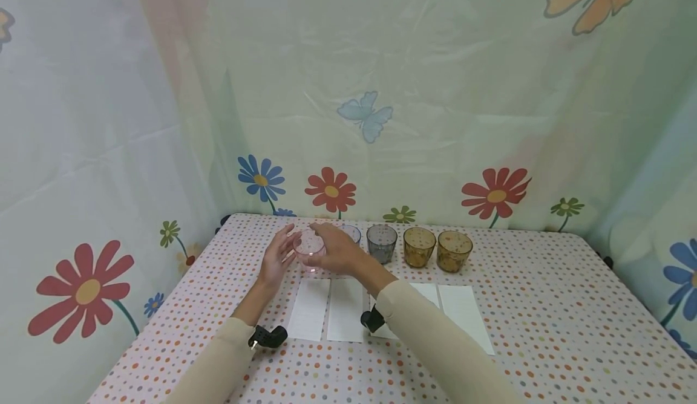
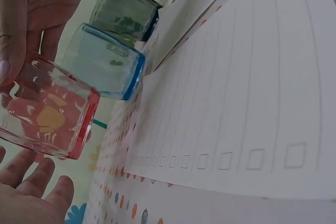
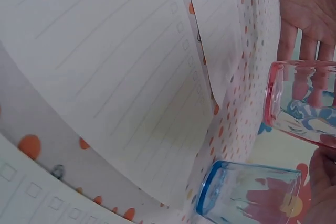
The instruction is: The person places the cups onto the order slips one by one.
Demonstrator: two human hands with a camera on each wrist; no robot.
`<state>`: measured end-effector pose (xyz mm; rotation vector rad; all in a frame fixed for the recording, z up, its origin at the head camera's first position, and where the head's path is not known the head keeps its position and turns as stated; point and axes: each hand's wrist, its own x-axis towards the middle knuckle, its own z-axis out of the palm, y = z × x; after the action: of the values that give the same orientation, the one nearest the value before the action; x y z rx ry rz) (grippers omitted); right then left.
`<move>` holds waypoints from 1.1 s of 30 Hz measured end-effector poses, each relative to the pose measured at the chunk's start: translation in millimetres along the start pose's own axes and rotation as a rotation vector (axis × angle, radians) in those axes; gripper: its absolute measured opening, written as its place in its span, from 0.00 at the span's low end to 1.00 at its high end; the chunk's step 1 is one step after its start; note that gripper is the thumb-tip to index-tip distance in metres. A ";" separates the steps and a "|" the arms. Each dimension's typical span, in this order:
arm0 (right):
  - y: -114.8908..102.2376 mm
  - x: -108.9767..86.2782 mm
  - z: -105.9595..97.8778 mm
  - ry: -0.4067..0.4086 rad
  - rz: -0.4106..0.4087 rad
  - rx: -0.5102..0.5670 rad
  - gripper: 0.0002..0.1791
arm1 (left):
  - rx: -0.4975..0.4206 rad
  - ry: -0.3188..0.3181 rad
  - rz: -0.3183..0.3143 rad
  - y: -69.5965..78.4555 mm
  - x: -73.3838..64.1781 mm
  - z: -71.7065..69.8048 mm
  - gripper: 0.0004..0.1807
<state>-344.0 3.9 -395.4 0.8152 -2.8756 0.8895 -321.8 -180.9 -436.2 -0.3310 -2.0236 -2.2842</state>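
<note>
A clear pink glass tumbler [image 1: 309,248] stands upright at the left end of a row of tumblers. My right hand [image 1: 342,251] grips it from the right near its rim, thumb on the near side, as the left wrist view shows. On its other side my left hand [image 1: 276,260] has its fingers loosely extended; in the left wrist view the fingers [image 2: 39,179] lie close beside the pink tumbler [image 2: 52,111]. Beyond my right hand is a light blue tumbler [image 3: 249,195], partly hidden by that hand in the head view.
A grey tumbler [image 1: 382,245] and two amber tumblers, one [image 1: 419,248] beside the other [image 1: 454,251], continue the row rightward. Several lined white paper sheets [image 1: 345,313] lie in front, partly under my right arm. The dotted tablecloth [image 1: 550,307] reaches a flowered curtain [image 1: 425,150] behind.
</note>
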 end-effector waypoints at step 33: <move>6.9 -44.0 14.5 -0.029 -0.132 0.378 0.41 | 0.026 -0.189 -0.023 -0.1 -30.3 -8.7 0.31</move>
<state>-307.5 22.0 -418.6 1.0361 -2.6720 1.4380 -293.3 -192.2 -443.6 -0.5431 -2.1514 -2.3177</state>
